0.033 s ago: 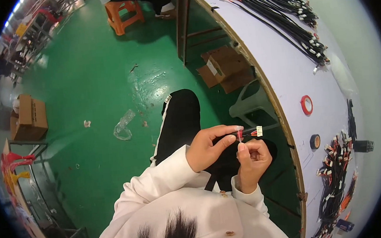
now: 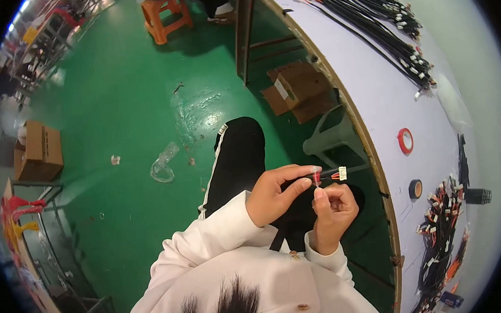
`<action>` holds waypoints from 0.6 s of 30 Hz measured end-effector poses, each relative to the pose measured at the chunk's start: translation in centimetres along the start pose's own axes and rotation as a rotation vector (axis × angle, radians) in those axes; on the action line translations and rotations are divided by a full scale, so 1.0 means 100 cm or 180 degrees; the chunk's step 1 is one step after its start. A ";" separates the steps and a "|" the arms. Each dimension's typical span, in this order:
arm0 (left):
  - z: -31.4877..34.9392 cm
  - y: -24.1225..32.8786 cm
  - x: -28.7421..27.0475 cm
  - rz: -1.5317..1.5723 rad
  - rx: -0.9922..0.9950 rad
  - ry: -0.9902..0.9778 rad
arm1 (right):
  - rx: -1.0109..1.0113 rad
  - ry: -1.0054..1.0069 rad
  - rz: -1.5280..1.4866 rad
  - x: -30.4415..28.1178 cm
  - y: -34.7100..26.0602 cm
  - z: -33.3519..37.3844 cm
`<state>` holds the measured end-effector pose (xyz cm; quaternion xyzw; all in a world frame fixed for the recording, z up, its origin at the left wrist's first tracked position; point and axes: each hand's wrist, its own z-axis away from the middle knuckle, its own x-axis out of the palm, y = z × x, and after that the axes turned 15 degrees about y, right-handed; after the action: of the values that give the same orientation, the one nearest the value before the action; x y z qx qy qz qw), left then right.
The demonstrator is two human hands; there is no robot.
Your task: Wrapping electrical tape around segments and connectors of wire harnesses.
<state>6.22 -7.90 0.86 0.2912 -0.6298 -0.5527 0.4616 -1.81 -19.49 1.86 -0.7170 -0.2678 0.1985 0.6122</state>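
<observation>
Over my lap, my left hand (image 2: pixel 276 194) grips a black wire harness (image 2: pixel 331 174) between thumb and fingers. Its white connector (image 2: pixel 343 173) points to the right, with red and orange wires running into it. A band of red tape (image 2: pixel 316 177) lies on the harness just beyond my left fingertips. From the band a narrow strip runs down to my right hand (image 2: pixel 334 211), whose thumb and index finger pinch its end. The other right fingers are curled in. The rest of the harness is hidden behind my left hand.
On the white table (image 2: pixel 366 86) at my right lie a red tape roll (image 2: pixel 405 141), a black tape roll (image 2: pixel 415 189) and bundled wire harnesses (image 2: pixel 441 225). Beneath it are an open cardboard box (image 2: pixel 301 90) and a pale plastic stool (image 2: pixel 335 137). An orange stool (image 2: pixel 167 21) stands ahead near a seated person.
The surroundings have shifted slightly to the right in the view. Both hands keep nearly the same pose on the harness and the tape.
</observation>
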 end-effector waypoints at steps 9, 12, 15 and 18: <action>0.002 0.002 -0.028 -0.0054 0.0218 0.0389 | 0.0069 -0.0255 0.0029 0.029 0.007 -0.001; 0.001 0.001 -0.034 0.0099 0.0064 0.0414 | 0.0177 -0.0428 -0.0044 0.034 0.005 0.000; 0.001 0.000 -0.038 0.0216 -0.0172 0.0373 | 0.0096 -0.0477 0.0082 0.037 0.005 0.000; 0.001 -0.001 -0.041 0.0263 -0.0205 0.0377 | 0.0130 -0.0517 0.0080 0.038 0.006 0.001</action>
<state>7.74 -4.28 -0.27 0.2821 -0.5947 -0.5351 0.5295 1.15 -17.14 1.42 -0.6892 -0.3035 0.2691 0.6004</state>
